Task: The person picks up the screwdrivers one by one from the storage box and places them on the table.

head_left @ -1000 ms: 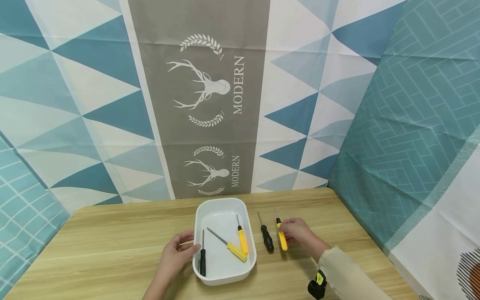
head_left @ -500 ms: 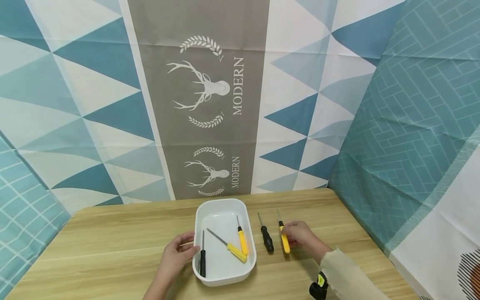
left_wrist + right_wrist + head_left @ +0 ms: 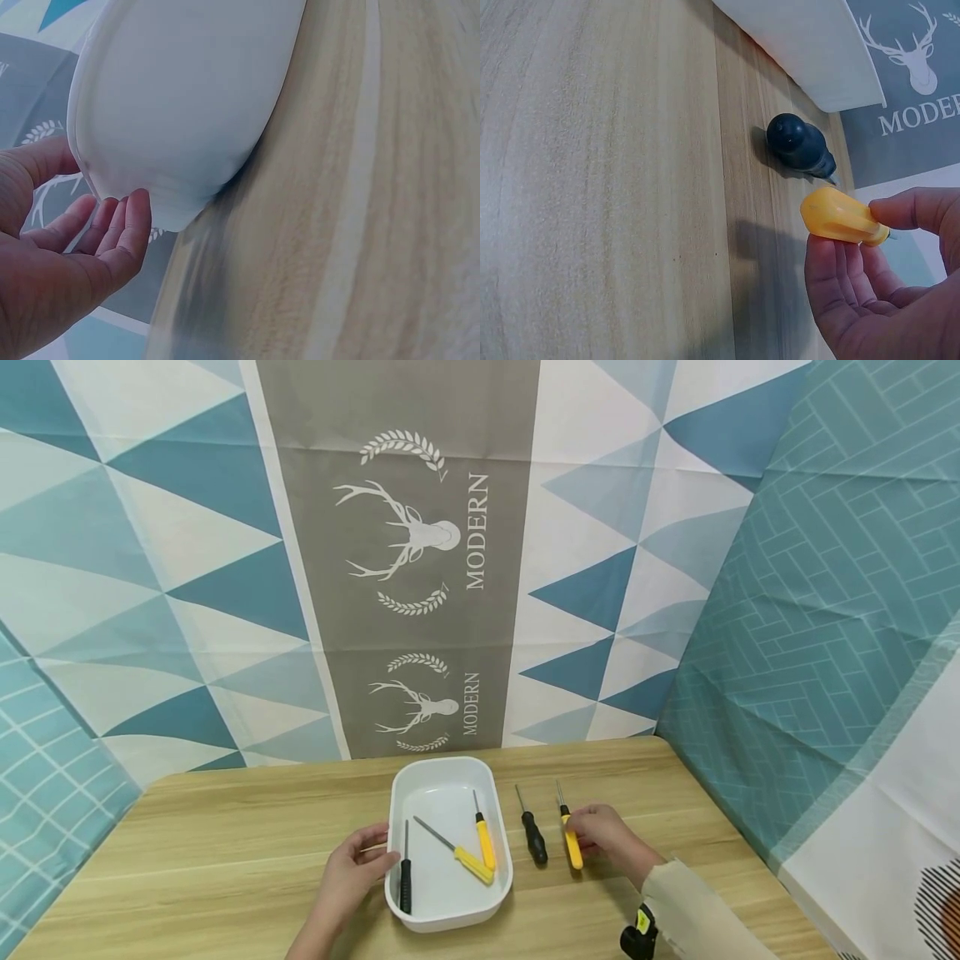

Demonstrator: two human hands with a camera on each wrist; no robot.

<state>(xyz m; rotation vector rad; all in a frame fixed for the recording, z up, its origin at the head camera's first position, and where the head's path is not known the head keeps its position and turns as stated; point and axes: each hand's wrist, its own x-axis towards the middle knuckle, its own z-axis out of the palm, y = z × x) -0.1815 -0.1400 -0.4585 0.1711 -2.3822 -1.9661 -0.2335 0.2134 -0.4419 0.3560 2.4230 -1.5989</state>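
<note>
My right hand (image 3: 602, 830) pinches a yellow-handled screwdriver (image 3: 574, 852) between thumb and fingers, its metal shaft pointing away from me. In the right wrist view the screwdriver's yellow handle (image 3: 834, 214) sits over the wood, a shadow beneath. My left hand (image 3: 354, 867) grips the left side of a white plastic box (image 3: 450, 917), thumb at the rim and fingers against the outer wall (image 3: 187, 82). A black-handled screwdriver (image 3: 535, 838) lies between the box and my right hand. Inside the box lie a black screwdriver (image 3: 406, 885) and two yellow ones, the slanted one (image 3: 472, 864) touching the upright one (image 3: 485, 842).
The wooden tabletop (image 3: 225, 852) extends to both sides of the box. A patterned cloth (image 3: 420, 610) hangs along its back edge, and a teal cloth (image 3: 840, 610) hangs on the right. A black wrist device (image 3: 639, 935) is on the right sleeve (image 3: 693, 910).
My right hand has shifted slightly to the right and toward me with the yellow-handled screwdriver. The left hand and the box have stayed in place.
</note>
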